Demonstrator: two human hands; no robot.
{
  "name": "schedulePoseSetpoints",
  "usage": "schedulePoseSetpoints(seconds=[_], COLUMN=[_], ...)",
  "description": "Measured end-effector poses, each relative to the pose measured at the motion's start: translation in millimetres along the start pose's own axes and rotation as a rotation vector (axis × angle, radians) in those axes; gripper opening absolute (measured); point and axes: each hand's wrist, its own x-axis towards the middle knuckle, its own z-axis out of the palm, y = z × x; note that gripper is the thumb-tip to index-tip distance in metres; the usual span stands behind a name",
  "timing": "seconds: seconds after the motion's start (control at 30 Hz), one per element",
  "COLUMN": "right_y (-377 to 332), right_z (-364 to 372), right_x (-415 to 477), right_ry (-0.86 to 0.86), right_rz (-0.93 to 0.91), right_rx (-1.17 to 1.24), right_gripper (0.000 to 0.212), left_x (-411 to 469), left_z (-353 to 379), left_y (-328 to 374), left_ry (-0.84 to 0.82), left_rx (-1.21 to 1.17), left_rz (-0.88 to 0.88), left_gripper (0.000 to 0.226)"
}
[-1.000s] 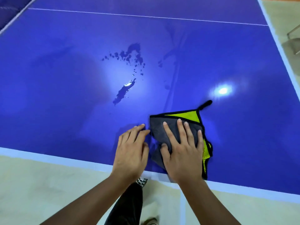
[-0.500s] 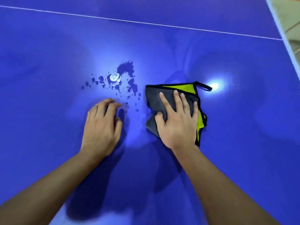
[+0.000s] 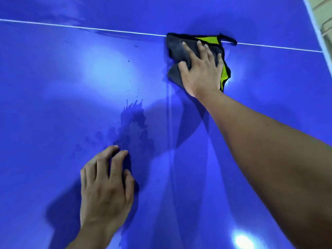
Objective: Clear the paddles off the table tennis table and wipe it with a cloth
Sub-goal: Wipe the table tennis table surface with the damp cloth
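Grey-and-lime microfibre cloth [image 3: 177, 49] lies on the white line [image 3: 107, 30] of the blue table tennis table [image 3: 53, 78] under the spread right hand [image 3: 201, 72], which should press evenly and drag it through the dark wet splatter [image 3: 133, 126] near the loosely bent, empty left hand [image 3: 106, 187].

Overhead lighting, bright. Glare blobs on the glossy table [image 3: 53, 97]: centre-left, bottom right. Soft overlapping shadows under both arms. Slight motion blur on left hand [image 3: 105, 191]. Wide-angle distortion bows the white line [image 3: 89, 29].
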Motion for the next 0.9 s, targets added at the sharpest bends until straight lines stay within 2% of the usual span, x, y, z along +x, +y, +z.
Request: schedulePoseSetpoints(seconds=[0.2, 0.43, 0.73, 0.9], right_y=[-2.3, -5.5, -33.1, -37.8], right_z=[2.0, -4.4, -1.9, -3.5], right_x=[48.5, 42.6, -113.8, -217.2], right_ry=[-0.005, -0.097, -0.064, -0.046], right_rz=[0.014, -0.017, -0.128, -0.127], right_rx=[-0.003, -0.027, 0.013, 0.031], right_gripper=[0.064, 0.062, 0.064, 0.068], left_x=[-3.2, 0.1, 2.8, 1.8], left_z=[10.3, 4.0, -1.2, -8.1], left_y=[-3.8, -2.3, -1.8, -7.4], left_ry=[0.058, 0.021, 0.030, 0.025], left_rx=[0.003, 0.006, 0.018, -0.110], left_rz=[0.018, 0.028, 0.031, 0.065], left_gripper=[0.042, 0.040, 0.035, 0.038])
